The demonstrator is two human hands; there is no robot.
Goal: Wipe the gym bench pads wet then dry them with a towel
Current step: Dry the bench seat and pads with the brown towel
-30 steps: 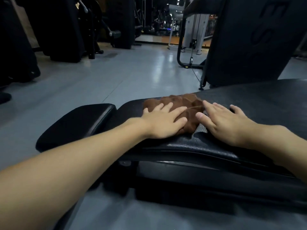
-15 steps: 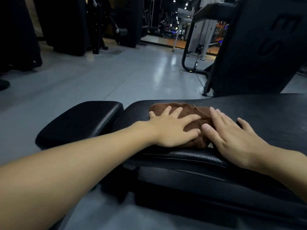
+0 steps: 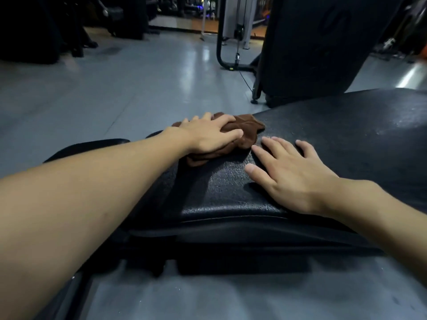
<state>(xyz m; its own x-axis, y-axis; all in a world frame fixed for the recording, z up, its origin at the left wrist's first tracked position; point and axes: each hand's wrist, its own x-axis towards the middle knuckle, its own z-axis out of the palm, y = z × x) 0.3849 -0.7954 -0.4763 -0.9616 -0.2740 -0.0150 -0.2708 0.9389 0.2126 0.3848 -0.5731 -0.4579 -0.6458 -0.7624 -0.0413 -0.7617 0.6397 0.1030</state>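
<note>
A bunched brown towel (image 3: 248,132) lies on the black textured bench pad (image 3: 346,139), near its left end. My left hand (image 3: 208,135) lies on top of the towel, fingers bent over the cloth and a fold bunched between thumb and index finger. My right hand (image 3: 291,174) rests flat on the bare pad just right of the towel, fingers spread and not touching the cloth. A smaller black seat pad (image 3: 92,145) lies to the left, partly hidden behind my left forearm.
An upright black padded machine (image 3: 323,47) stands behind the bench at right, with a curved frame and cable (image 3: 236,58) beside it. Grey gym floor (image 3: 115,84) stretches away on the left toward dark equipment (image 3: 34,31).
My left hand has slid the towel toward the pad's left end and its fingers have bent into the cloth. My right hand has come off the towel onto bare pad.
</note>
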